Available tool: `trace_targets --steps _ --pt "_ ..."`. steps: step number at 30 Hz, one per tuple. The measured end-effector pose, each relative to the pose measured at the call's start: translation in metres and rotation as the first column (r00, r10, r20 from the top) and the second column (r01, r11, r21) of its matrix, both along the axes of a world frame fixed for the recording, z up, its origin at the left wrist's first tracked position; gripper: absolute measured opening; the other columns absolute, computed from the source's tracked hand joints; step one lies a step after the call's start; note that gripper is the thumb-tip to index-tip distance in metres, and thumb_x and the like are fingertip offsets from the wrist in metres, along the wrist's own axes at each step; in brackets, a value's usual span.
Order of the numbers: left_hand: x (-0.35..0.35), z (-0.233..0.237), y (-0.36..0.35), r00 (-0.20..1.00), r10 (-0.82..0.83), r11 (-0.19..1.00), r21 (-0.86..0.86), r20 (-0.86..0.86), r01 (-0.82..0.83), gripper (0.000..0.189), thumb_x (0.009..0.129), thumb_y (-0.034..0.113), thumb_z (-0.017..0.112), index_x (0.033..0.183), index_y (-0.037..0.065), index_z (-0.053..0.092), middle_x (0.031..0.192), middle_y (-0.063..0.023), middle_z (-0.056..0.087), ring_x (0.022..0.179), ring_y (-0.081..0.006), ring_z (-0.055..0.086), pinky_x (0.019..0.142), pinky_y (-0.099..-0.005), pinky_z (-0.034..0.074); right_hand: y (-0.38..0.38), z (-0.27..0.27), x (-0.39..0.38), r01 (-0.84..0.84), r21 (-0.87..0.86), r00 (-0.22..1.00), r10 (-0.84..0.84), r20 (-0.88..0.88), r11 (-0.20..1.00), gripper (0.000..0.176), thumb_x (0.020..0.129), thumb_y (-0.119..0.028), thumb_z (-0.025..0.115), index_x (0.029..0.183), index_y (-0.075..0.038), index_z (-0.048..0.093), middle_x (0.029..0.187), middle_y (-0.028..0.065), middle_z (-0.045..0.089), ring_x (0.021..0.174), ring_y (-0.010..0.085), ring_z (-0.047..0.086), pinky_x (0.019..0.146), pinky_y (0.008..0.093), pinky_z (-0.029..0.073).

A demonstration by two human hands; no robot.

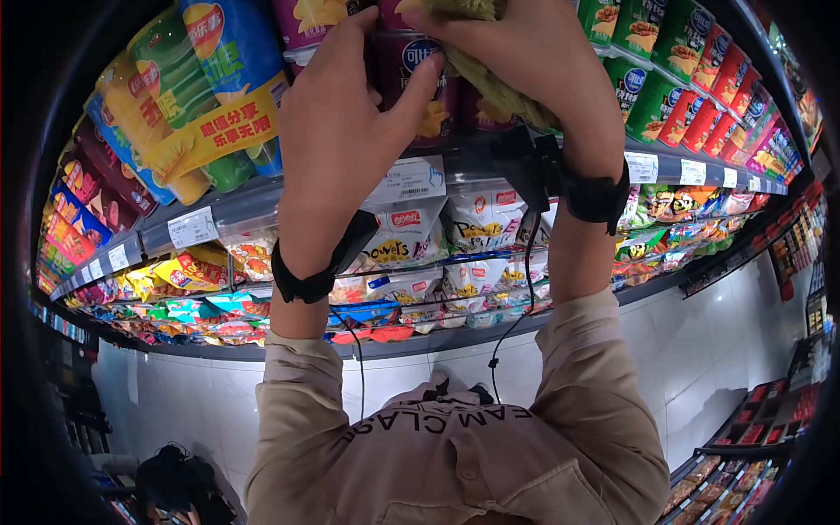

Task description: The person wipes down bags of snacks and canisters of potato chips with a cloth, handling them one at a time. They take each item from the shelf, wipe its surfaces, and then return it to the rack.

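At the top middle, my left hand reaches to the purple snack tubs on the upper shelf, thumb and fingers apart, its fingertips at the tubs. My right hand is bent over a green fluffy cloth, which hangs down beside the purple tubs. The fingers of that hand are partly out of view at the top edge. Both wrists wear black straps with cables. A price label sits on the shelf edge below the tubs.
Chip canisters with a yellow band stand left on the shelf. Green tubs and red tubs are at the right. Bagged snacks fill lower shelves. A dark-clothed person is at the lower left, other racks at the right.
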State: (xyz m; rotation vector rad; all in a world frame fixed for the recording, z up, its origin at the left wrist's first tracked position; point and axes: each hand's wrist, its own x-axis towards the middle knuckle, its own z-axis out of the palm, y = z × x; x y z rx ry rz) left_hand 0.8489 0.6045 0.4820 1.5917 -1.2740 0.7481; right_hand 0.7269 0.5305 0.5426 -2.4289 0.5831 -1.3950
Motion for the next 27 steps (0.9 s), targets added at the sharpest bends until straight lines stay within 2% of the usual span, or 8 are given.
trace_targets --steps 5,7,11,14,16,23,25,27 --pt "-0.004 -0.003 0.001 0.999 -0.042 0.995 -0.09 0.017 0.043 0.056 0.078 0.03 0.07 0.121 0.001 0.049 0.095 -0.0109 0.065 0.057 -0.011 0.059 0.055 -0.0235 0.045 -0.018 0.008 0.002 -0.06 0.084 0.992 0.068 -0.104 0.995 0.045 0.068 -0.033 0.07 0.079 0.011 0.062 0.078 0.0292 0.06 0.078 0.0403 0.061 0.07 0.0413 0.048" --pt "-0.006 -0.008 0.005 0.989 -0.101 0.995 0.002 -0.105 0.102 0.059 0.077 0.025 0.071 0.125 0.002 0.045 0.107 -0.0106 0.062 0.057 -0.0102 0.059 0.051 -0.0212 0.042 -0.013 0.012 0.004 -0.089 0.092 0.99 0.098 -0.106 0.992 0.045 0.068 -0.033 0.07 0.078 0.01 0.063 0.076 0.029 0.06 0.077 0.0406 0.061 0.069 0.0416 0.048" --pt "0.002 -0.022 0.002 0.998 -0.061 0.998 0.017 -0.034 0.062 0.062 0.074 0.022 0.072 0.124 -0.002 0.044 0.116 -0.0115 0.054 0.07 -0.0135 0.061 0.06 -0.025 0.05 -0.019 0.01 0.011 0.028 0.042 0.988 -0.022 -0.154 0.999 0.044 0.069 -0.033 0.069 0.077 0.01 0.063 0.074 0.0291 0.06 0.076 0.0406 0.06 0.069 0.0415 0.048" --pt "0.005 -0.027 0.002 0.994 -0.107 0.994 -0.021 0.008 0.107 0.059 0.074 0.027 0.07 0.122 -0.002 0.049 0.125 -0.0117 0.05 0.061 -0.0157 0.06 0.053 -0.0261 0.048 -0.022 0.009 0.014 0.035 -0.014 0.987 -0.037 -0.156 0.999 0.042 0.068 -0.032 0.069 0.077 0.009 0.064 0.073 0.0286 0.06 0.075 0.0401 0.061 0.069 0.0414 0.049" --pt "0.006 -0.029 0.004 0.991 -0.13 0.991 -0.03 0.031 0.131 0.054 0.077 0.021 0.071 0.123 0.001 0.051 0.13 -0.0121 0.049 0.067 -0.0088 0.063 0.05 -0.0189 0.04 -0.021 0.008 0.014 0.041 -0.021 0.985 -0.044 -0.169 0.999 0.042 0.067 -0.031 0.069 0.076 0.009 0.064 0.073 0.0283 0.06 0.074 0.0398 0.061 0.069 0.0413 0.049" --pt "0.008 -0.031 0.007 0.987 -0.152 0.988 -0.022 0.059 0.153 0.051 0.077 0.018 0.069 0.123 0.003 0.052 0.132 -0.0116 0.047 0.068 -0.0088 0.063 0.053 -0.0192 0.042 -0.016 0.007 0.014 0.069 -0.037 0.988 -0.073 -0.133 0.997 0.041 0.067 -0.031 0.069 0.076 0.009 0.064 0.074 0.0279 0.06 0.076 0.0396 0.061 0.07 0.0415 0.049" --pt "0.011 -0.03 0.01 0.98 -0.197 0.98 -0.001 -0.003 0.197 0.054 0.074 0.025 0.071 0.119 0.001 0.055 0.129 -0.0119 0.048 0.063 -0.0139 0.059 0.056 -0.0245 0.048 -0.016 0.004 0.015 0.094 -0.027 0.986 -0.097 -0.133 0.995 0.042 0.067 -0.031 0.07 0.077 0.009 0.064 0.076 0.028 0.061 0.077 0.0398 0.061 0.071 0.0418 0.049" --pt "0.013 -0.03 0.012 0.976 -0.217 0.976 -0.008 -0.016 0.217 0.052 0.074 0.025 0.072 0.117 0.002 0.056 0.127 -0.0116 0.05 0.062 -0.013 0.058 0.056 -0.0239 0.048 -0.02 -0.005 0.017 0.158 -0.149 0.983 -0.17 -0.074 0.976 0.043 0.068 -0.031 0.07 0.082 0.009 0.062 0.082 0.0284 0.061 0.08 0.0399 0.06 0.072 0.0418 0.048"
